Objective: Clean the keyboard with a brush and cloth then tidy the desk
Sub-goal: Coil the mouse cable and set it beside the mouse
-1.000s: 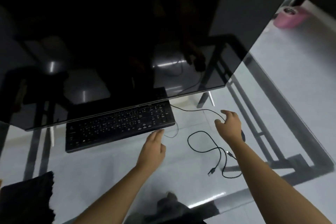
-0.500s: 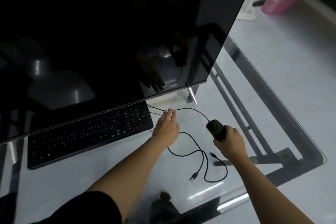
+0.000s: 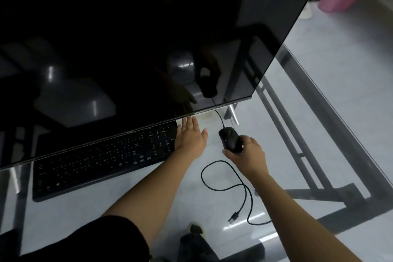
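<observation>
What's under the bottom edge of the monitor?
The keyboard, back edge hidden by the monitor. The left hand lies flat at the keyboard's right end. A silver stand leg shows, and the cable of the mouse in the right hand runs under, out of sight.

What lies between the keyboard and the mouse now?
In the head view, the left hand lies flat there, fingers straight, at the right end of the keyboard. Only bare glass desk separates it from the mouse, which the right hand grips.

Glass desk (image 3: 276,144) w/ dark frame (image 3: 308,155), pale floor (image 3: 350,59), dim rm
</observation>
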